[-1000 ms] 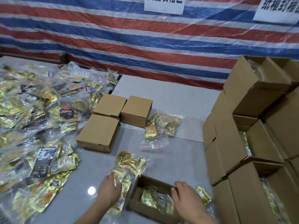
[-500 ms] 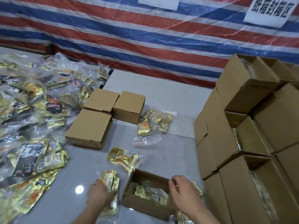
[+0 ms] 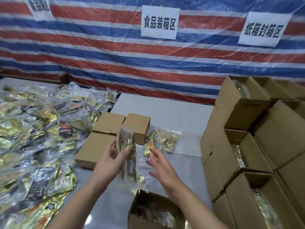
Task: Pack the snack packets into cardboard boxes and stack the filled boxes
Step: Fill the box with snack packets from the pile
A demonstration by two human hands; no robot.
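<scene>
left hand (image 3: 110, 160): grips a snack packet (image 3: 127, 156), raised above the open box (image 3: 155, 212)
right hand (image 3: 159, 163): fingers spread, holding nothing, just right of the packet
open box: partly filled, below both hands

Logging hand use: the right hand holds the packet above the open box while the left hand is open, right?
Sides are swapped. The head view shows the left hand holding the packet above the open box, while the right hand is open.
</scene>
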